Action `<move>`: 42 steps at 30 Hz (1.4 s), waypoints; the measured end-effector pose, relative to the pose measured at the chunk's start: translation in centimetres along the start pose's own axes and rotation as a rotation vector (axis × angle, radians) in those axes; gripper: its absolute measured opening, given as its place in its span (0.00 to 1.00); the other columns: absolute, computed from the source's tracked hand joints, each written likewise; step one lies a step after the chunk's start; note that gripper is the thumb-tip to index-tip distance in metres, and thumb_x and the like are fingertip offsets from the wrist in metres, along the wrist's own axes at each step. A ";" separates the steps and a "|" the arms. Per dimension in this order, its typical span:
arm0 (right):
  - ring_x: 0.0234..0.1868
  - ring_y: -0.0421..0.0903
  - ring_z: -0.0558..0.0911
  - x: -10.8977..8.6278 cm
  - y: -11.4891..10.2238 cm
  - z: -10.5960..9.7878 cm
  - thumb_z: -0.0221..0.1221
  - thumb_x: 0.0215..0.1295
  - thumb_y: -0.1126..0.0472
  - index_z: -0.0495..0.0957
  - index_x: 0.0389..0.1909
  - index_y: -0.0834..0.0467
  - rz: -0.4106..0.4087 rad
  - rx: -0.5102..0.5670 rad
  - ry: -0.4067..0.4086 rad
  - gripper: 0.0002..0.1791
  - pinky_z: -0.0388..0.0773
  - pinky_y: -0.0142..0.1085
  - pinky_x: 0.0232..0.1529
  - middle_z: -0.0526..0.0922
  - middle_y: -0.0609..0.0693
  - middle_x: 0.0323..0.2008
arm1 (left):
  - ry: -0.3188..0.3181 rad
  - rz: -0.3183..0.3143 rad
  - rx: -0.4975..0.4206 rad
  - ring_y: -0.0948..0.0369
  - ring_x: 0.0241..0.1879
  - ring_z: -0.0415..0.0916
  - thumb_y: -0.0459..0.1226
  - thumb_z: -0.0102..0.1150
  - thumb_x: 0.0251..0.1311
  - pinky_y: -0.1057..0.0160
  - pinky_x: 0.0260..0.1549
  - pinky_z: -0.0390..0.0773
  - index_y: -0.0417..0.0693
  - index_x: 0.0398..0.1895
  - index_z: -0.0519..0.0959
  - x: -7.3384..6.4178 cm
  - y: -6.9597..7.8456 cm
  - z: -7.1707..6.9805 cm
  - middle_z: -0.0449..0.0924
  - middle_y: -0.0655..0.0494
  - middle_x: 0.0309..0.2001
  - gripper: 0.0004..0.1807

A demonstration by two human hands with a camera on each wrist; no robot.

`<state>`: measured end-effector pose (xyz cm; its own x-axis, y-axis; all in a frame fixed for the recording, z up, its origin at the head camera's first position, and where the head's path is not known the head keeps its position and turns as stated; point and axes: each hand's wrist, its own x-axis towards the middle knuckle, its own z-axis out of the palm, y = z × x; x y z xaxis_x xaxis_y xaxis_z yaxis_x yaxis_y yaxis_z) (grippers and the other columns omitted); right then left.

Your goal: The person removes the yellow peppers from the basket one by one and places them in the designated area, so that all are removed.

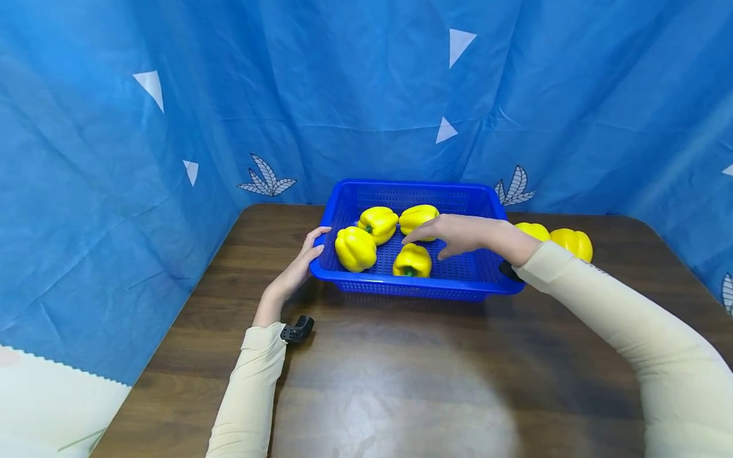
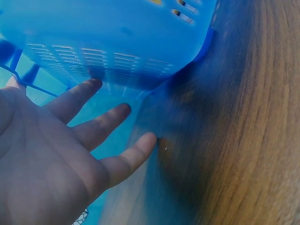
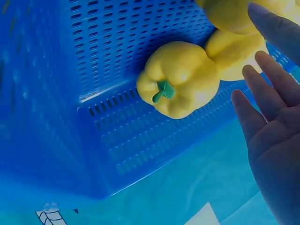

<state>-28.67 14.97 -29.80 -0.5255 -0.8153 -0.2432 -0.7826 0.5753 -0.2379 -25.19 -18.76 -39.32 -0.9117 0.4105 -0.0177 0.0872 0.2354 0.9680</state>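
Observation:
A blue plastic basket with slotted walls stands on the table, holding several yellow bell peppers with green stems. My left hand is at the basket's left rim and touches it; in the left wrist view its fingers are spread and fairly straight beside the outer wall. Over the basket hovers my right hand, fingers apart and nothing held. Just below it lies one bell pepper; another bell pepper is partly hidden behind it. Toward the left side are two more, a bell pepper and a bell pepper.
Two more yellow peppers, a left one and a right one, lie to the basket's right, partly behind my right arm. The brown wooden table extends toward me. A blue patterned curtain hangs close behind the basket.

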 end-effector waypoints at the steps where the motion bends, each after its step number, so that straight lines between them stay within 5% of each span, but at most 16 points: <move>1: 0.65 0.52 0.70 0.2 0.0 0.0 0.65 0.53 0.69 0.65 0.65 0.49 -0.006 -0.005 -0.008 0.37 0.73 0.48 0.61 0.69 0.50 0.66 | 0.003 -0.001 0.004 0.43 0.71 0.48 0.50 0.30 0.69 0.37 0.66 0.56 0.66 0.70 0.43 0.0 0.0 0.0 0.33 0.53 0.74 0.28; 18: 0.69 0.52 0.66 1.7 -0.7 1.2 0.67 0.52 0.64 0.62 0.68 0.44 -0.083 -0.088 -0.083 0.41 0.78 0.46 0.54 0.64 0.50 0.69 | -0.007 -0.005 -0.004 0.44 0.71 0.47 0.51 0.30 0.68 0.37 0.67 0.53 0.65 0.70 0.43 -0.1 0.0 0.1 0.33 0.53 0.74 0.28; 24: 0.62 0.50 0.73 2.1 -0.5 1.5 0.67 0.53 0.62 0.61 0.68 0.41 -0.095 -0.084 -0.088 0.41 0.76 0.45 0.57 0.67 0.47 0.67 | -0.006 -0.001 0.004 0.44 0.71 0.46 0.52 0.30 0.68 0.36 0.67 0.53 0.66 0.70 0.43 -0.1 -0.1 0.0 0.33 0.53 0.74 0.28; 42: 0.52 0.46 0.73 2.9 0.9 1.9 0.65 0.55 0.58 0.67 0.63 0.49 -0.056 0.114 0.021 0.33 0.75 0.44 0.57 0.74 0.48 0.60 | -0.003 0.001 0.012 0.44 0.71 0.47 0.51 0.30 0.69 0.37 0.67 0.54 0.66 0.70 0.43 0.1 -0.2 -0.2 0.33 0.53 0.74 0.28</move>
<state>-30.30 13.20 -32.47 -0.4895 -0.8470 -0.2073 -0.7686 0.5314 -0.3562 -25.38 -18.90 -39.47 -0.9103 0.4135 -0.0178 0.0925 0.2453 0.9650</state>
